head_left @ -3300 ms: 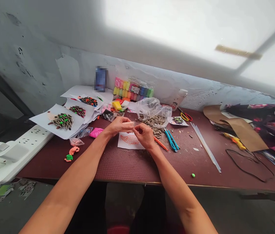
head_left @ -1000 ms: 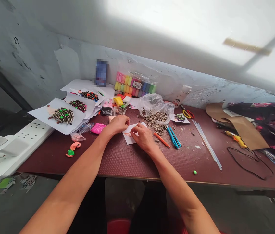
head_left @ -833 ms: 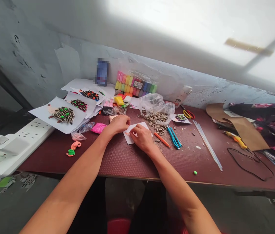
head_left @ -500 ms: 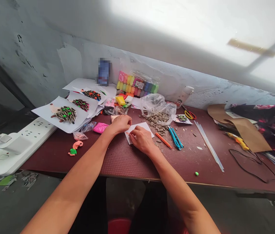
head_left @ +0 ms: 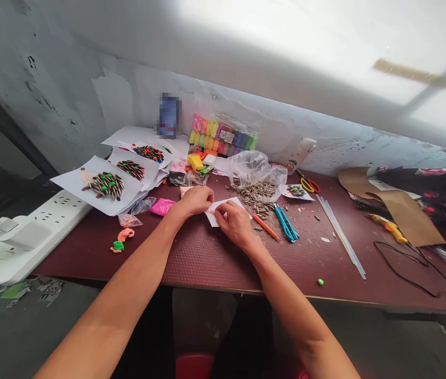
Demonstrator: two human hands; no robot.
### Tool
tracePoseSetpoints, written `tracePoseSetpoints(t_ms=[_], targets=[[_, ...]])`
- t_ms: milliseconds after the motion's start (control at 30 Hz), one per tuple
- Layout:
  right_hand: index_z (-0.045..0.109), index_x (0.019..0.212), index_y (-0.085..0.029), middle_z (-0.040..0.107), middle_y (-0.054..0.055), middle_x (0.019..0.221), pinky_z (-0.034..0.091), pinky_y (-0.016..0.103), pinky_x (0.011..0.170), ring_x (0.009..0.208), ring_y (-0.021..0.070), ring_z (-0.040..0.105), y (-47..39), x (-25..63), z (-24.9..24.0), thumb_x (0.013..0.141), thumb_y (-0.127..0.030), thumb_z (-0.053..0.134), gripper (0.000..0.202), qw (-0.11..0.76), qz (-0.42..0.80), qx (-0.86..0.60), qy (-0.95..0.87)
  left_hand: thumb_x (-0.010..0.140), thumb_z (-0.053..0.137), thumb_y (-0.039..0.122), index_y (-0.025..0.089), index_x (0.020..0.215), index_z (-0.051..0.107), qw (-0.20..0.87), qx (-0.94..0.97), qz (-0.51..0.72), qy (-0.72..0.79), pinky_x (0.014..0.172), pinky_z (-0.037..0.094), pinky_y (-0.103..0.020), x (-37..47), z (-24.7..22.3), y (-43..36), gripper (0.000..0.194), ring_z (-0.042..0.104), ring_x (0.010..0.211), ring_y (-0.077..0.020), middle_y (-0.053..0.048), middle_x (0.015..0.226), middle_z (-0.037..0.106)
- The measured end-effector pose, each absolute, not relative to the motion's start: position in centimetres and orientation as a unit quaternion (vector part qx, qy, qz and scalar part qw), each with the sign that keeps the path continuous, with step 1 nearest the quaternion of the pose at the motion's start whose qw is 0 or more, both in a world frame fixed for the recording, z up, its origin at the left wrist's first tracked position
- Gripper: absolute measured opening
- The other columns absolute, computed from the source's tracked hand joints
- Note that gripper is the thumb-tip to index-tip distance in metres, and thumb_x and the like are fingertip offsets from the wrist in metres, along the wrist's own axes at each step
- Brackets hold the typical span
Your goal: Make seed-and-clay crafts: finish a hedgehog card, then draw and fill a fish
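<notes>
White paper sheet (head_left: 213,219) lies flat, or nearly so, on the surface (head_left: 195,266), mid-scene, left of the loose seeds (head_left: 260,196) and orange pen (head_left: 266,227). Most of it is under the right hand.

Right hand (head_left: 233,220): over the sheet, fingers bent, thumb and fingertips bunched at its left part. Grip looks nearly together; can't tell if it's clamped on the paper or on something tiny.

Left hand (head_left: 198,200): at the sheet's far left corner, fingers curled under. Grip hidden, so can't tell if it's apart or pinching. Peach lump (head_left: 184,190) sits just beyond it, to the left.

Handling, my read: sheet is light, thin, fairly flexible; should slide easily and crease if squeezed. Best hold is flat fingertips near an edge, or a light pinch at a corner, off the middle. Seeds likely light, hard, smooth, prone to roll; pinch one by its sides.

Around: blue cutter (head_left: 286,223) right of the pen, clear plastic bag (head_left: 252,163) at the far side of the seeds, pink packet (head_left: 162,207) left of the left hand. Green ball (head_left: 320,282) is near right, well apart from both hands.
</notes>
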State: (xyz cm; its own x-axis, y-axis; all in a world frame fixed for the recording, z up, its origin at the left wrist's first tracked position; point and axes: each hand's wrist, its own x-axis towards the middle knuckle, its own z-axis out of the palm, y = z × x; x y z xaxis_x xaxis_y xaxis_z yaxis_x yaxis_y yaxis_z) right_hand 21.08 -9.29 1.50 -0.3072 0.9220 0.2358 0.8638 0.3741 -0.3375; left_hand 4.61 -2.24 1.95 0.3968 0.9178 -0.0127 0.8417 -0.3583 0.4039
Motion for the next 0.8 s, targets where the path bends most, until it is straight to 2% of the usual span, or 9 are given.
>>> tracePoseSetpoints(t_ms=[200,400,533,633,733,800], targets=[[0.073,0.103,-0.021,0.069,0.005,0.099,0.041,0.026,0.074,0.087,0.0179,0.062,-9.8,21.0,1.8,0.095,-0.019,0.054,0.022,0.211,0.069,-0.563,-0.796,0.073,0.057,0.017,0.02,0.086,0.078,0.179,0.82,0.11,0.532,0.073,0.048,-0.026,4.5,1.9,-2.2,0.024,0.069,0.088,-0.0224,-0.007,0.089,0.077],[0.075,0.101,-0.02,0.067,0.007,0.098,0.044,0.029,0.081,0.091,0.0198,0.06,-11.7,21.3,1.2,0.092,-0.015,0.053,0.024,0.22,0.037,-0.536,-0.814,0.07,0.059,0.016,0.019,0.085,0.077,0.194,0.823,0.11,0.522,0.069,0.047,-0.026,4.3,2.1,-2.4,0.024,0.069,0.082,-0.0218,-0.006,0.086,0.077],[0.074,0.099,-0.02,0.067,0.009,0.097,0.043,0.032,0.083,0.091,0.0216,0.06,-12.0,21.9,0.8,0.093,-0.016,0.052,0.023,0.197,0.0,-0.583,-0.788,0.068,0.058,0.014,0.02,0.088,0.077,0.184,0.824,0.1,0.526,0.067,0.046,-0.026,4.3,2.1,-2.5,0.029,0.068,0.083,-0.0219,-0.006,0.087,0.077],[0.073,0.098,-0.018,0.069,0.012,0.104,0.041,0.035,0.088,0.097,0.025,0.058,-11.7,22.2,0.8,0.094,-0.016,0.051,0.023,0.164,-0.012,-0.609,-0.776,0.067,0.058,0.016,0.021,0.085,0.077,0.171,0.825,0.092,0.531,0.067,0.046,-0.027,4.3,2.1,-2.5,0.027,0.068,0.083,-0.0228,-0.006,0.086,0.077],[0.07,0.103,-0.019,0.071,0.012,0.114,0.038,0.037,0.092,0.104,0.0266,0.056,-11.5,22.1,1.0,0.094,-0.014,0.049,0.023,0.143,-0.009,-0.602,-0.786,0.065,0.057,0.016,0.022,0.081,0.076,0.174,0.83,0.084,0.524,0.065,0.045,-0.026,4.3,2.0,-2.4,0.025,0.068,0.082,-0.0216,-0.005,0.085,0.077],[0.068,0.107,-0.019,0.072,0.011,0.114,0.037,0.036,0.091,0.104,0.0262,0.056,-11.3,22.1,1.1,0.094,-0.012,0.047,0.026,0.128,-0.004,-0.606,-0.785,0.064,0.056,0.016,0.021,0.079,0.075,0.184,0.834,0.078,0.515,0.063,0.044,-0.026,4.1,2.1,-2.3,0.025,0.067,0.081,-0.0206,-0.005,0.085,0.077]])
